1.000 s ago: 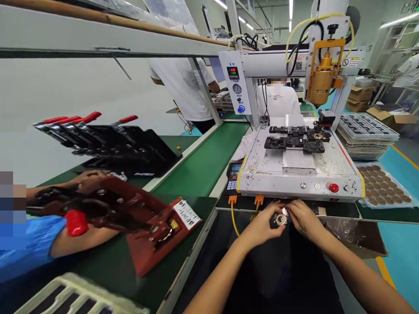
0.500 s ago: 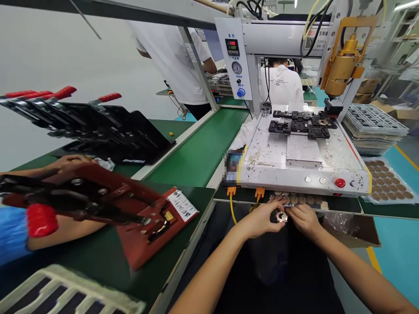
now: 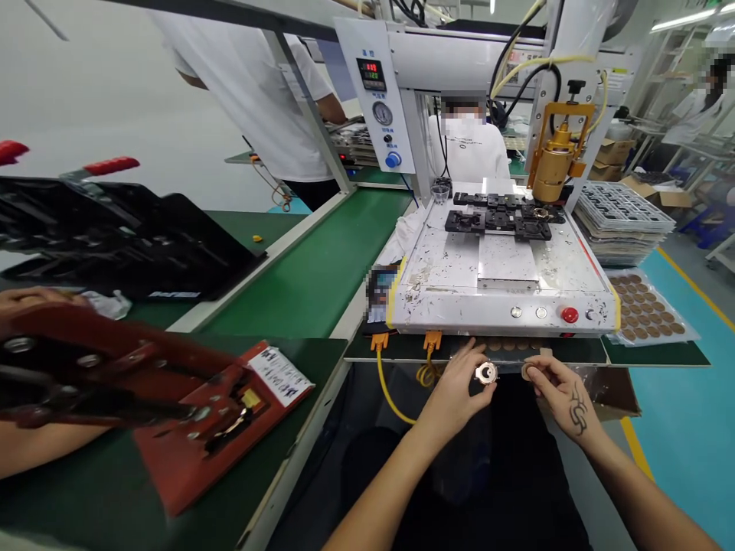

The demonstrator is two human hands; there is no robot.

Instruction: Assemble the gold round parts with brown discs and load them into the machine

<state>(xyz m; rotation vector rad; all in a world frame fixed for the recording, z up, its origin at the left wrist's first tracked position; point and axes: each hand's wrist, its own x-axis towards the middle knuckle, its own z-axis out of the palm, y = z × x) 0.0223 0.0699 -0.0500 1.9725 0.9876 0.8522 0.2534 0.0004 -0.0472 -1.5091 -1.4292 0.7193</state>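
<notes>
The left hand (image 3: 453,390) pinches a round, pinkish-gold metal part (image 3: 486,373); the right hand (image 3: 568,402) pinches a small brown disc (image 3: 526,371) to its right, both near of the white metal machine (image 3: 448,310).

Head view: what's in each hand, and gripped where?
Left hand: a round metal part, at its rim between thumb and fingers. Right hand: a small brown disc, pinched by its edge; fingers partly hide it.
</notes>
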